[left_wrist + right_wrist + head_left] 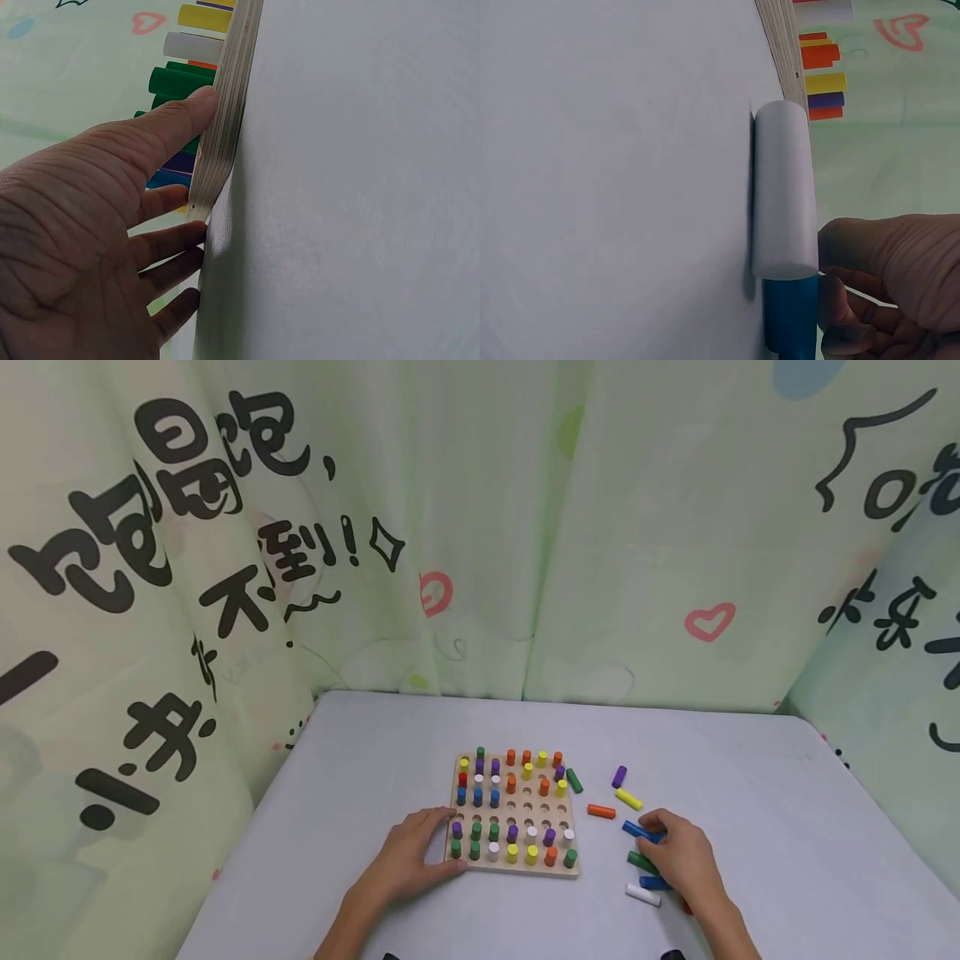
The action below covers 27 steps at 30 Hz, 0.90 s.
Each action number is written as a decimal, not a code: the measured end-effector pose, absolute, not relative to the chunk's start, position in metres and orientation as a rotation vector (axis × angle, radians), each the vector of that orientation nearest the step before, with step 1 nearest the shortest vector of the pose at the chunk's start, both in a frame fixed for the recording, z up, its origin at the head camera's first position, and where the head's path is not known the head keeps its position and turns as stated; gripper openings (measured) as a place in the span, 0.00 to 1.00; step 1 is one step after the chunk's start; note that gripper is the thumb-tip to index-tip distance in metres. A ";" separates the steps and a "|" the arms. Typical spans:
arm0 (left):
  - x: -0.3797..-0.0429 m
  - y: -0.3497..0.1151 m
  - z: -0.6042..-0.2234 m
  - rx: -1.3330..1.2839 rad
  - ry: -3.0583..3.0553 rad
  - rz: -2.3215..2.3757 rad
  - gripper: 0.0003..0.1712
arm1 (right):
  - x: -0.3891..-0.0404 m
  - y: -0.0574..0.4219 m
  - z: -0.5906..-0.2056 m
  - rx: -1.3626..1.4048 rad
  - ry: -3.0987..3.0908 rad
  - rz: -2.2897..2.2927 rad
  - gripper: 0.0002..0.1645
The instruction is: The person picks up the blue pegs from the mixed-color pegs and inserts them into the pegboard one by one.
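Pinching the right end of a slanted blue peg (636, 829) with the right hand (678, 852), clamped between thumb on the near side and forefinger on the far side, judging by the head view. Cannot tell whether lifted or resting on the table (375, 752). Jutting out of that grip to the left, toward the pegboard (537, 815), with long axis running from far left to near right, across rather than along the upright line of the pegs standing in the holes. Lying far nearer to the right hand than to the left hand (408, 852). Reaching in with the right forearm from the lower right, back of the hand uppermost. Bracing the board's near left corner with the left hand, thumb at the near edge, fingertips at the left edge, forearm slanting in from the lower left. Moving outward on the near side, past a green peg (640, 862) partly under the right hand, a second blue peg (654, 883), a white peg (642, 895) and a mostly hidden red peg (687, 907). Passing, farther off, an orange peg (601, 811), a yellow peg (628, 798) and a purple peg (618, 777). Ending at a pale green curtain (480, 485) behind.
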<state>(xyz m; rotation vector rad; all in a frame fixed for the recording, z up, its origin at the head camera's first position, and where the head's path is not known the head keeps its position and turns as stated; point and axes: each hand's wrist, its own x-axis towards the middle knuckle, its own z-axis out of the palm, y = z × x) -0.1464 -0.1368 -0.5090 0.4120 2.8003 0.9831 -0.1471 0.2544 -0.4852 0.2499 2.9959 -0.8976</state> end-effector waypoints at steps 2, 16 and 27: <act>-0.146 -0.137 -0.509 0.414 2.801 0.981 0.46 | -0.147 0.254 -0.485 0.250 2.995 -0.899 0.16; -0.146 -0.137 -0.508 0.412 2.809 0.962 0.46 | -0.143 0.253 -0.484 0.195 3.052 -0.935 0.15; -0.145 -0.137 -0.509 0.417 2.808 0.972 0.46 | -0.139 0.247 -0.480 0.207 3.059 -0.996 0.15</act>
